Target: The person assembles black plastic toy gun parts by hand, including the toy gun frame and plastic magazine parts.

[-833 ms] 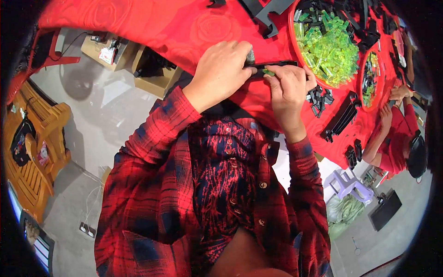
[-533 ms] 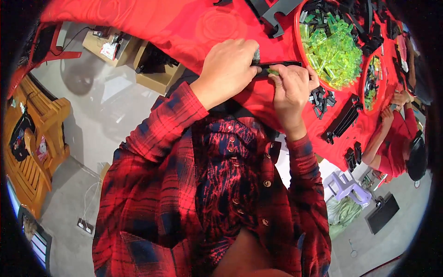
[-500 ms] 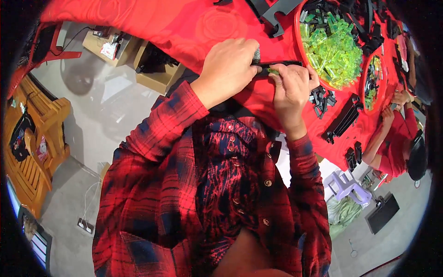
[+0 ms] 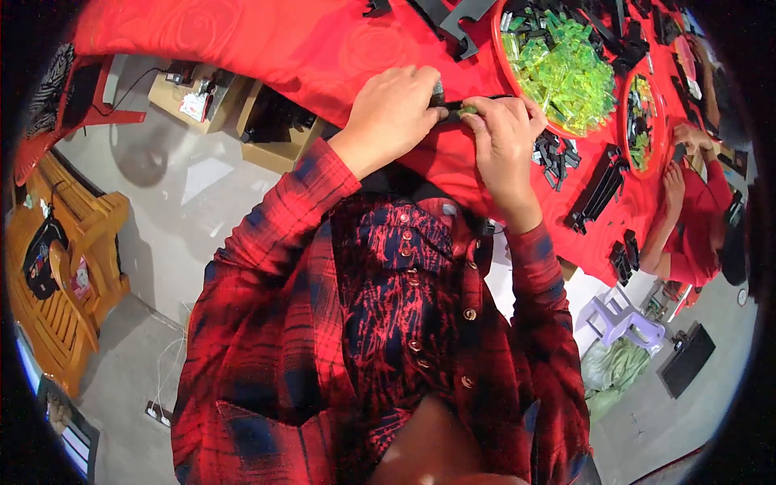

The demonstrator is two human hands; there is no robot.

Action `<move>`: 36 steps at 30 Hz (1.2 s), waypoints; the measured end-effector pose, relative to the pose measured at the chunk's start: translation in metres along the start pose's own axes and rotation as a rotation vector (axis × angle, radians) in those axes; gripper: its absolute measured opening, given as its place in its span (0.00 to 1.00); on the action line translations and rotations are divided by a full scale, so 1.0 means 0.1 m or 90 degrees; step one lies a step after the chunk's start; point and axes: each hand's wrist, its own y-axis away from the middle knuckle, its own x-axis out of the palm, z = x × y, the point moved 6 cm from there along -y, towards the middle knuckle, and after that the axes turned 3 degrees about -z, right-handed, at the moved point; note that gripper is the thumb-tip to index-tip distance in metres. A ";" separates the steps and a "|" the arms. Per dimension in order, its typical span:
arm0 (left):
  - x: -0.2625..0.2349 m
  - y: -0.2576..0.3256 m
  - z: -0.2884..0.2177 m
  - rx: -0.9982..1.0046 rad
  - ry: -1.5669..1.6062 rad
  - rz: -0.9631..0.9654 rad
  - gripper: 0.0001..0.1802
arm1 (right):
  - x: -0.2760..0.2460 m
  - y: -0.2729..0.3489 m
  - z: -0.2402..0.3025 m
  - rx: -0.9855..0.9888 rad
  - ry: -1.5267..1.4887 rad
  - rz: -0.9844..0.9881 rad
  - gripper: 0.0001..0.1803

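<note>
Above the near edge of the red-covered table, my left hand [image 4: 394, 109] is closed on one end of a narrow black plastic strip [image 4: 453, 106]. Something grey, perhaps a wrap, shows at its index fingertip. My right hand [image 4: 505, 133] pinches a small yellow-green translucent piece [image 4: 467, 111] against the strip, its other fingers curled around the far end. Most of the strip is hidden by my fingers. Just beyond my right hand stands a red-rimmed basin [image 4: 499, 61] heaped with clear yellow-green pieces [image 4: 562, 81] and some black ones.
Small black parts [image 4: 556, 159] lie beside the basin, with longer black bars [image 4: 596, 187] to the right. A smaller red basin [image 4: 664, 133] stands farther right. Black brackets [image 4: 457, 28] lie at the back. Another person's arm [image 4: 669, 206] reaches in at right. Cardboard boxes [image 4: 279, 141] sit left below.
The view has shifted slightly, so the basins and bars appear lower-left or higher. Both hands keep their grip on the strip, and my right fingers have edged closer to my left hand.
</note>
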 end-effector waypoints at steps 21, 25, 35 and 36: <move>-0.01 0.00 0.00 0.008 -0.007 0.020 0.17 | 0.16 0.23 -0.16 0.231 -0.223 -0.085 0.10; -0.02 -0.01 0.01 -0.005 -0.001 0.033 0.17 | 0.18 0.24 -0.17 0.285 -0.236 -0.069 0.09; -0.01 -0.03 0.02 0.008 -0.016 0.012 0.18 | 0.21 0.25 -0.18 0.281 -0.235 -0.091 0.10; 0.00 -0.03 0.01 0.008 -0.011 0.013 0.18 | 0.21 0.24 -0.17 0.260 -0.224 -0.095 0.10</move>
